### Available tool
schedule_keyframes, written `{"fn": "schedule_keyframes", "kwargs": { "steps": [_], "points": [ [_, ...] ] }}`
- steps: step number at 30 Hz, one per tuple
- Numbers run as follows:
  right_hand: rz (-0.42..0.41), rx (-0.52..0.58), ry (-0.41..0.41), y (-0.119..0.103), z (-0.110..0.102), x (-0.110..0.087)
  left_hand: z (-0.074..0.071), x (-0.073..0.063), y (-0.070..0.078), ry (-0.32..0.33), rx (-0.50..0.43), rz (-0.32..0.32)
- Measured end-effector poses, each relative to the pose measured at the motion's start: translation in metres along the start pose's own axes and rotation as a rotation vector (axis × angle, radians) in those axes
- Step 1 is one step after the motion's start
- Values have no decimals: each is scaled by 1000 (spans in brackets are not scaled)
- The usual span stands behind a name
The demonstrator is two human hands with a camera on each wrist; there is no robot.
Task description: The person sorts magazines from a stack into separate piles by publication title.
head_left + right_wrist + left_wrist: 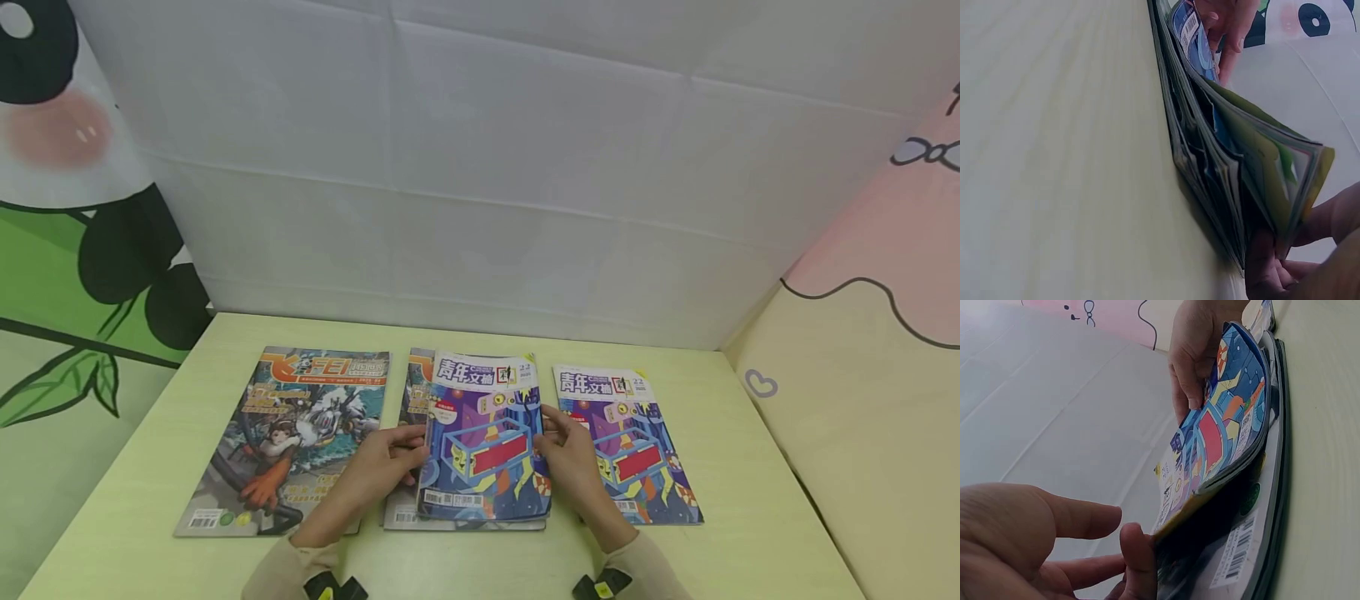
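Magazine [1222, 431] underside barcode, left-wrist view only

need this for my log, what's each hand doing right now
Left hand: grips the left edge of the middle magazine.
Right hand: grips its right edge.

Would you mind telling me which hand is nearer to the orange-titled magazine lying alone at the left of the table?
Left. The left hand lies just beside the orange-titled magazine, holding the middle magazine; the right hand grips that magazine's far edge.
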State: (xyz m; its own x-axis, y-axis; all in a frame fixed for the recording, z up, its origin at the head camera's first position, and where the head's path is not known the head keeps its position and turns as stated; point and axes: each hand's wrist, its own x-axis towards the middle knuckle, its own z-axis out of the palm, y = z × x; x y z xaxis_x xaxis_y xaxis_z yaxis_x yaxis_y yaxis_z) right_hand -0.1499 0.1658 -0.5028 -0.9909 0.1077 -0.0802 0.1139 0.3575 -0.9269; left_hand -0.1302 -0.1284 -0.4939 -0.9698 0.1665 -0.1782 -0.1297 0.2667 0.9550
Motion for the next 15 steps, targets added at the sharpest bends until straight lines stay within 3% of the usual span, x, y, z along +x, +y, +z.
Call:
{"fn": "schedule_keyframes", "kwargs": {
  "steps": [8, 15],
  "points": [
    [-6, 45, -23, -1, -2, -1, 0, -1, 0, 32, 20, 49],
    [-8, 41, -57, -2, -4, -3, 6, -1, -1, 82, 70, 42]
  ]
}}
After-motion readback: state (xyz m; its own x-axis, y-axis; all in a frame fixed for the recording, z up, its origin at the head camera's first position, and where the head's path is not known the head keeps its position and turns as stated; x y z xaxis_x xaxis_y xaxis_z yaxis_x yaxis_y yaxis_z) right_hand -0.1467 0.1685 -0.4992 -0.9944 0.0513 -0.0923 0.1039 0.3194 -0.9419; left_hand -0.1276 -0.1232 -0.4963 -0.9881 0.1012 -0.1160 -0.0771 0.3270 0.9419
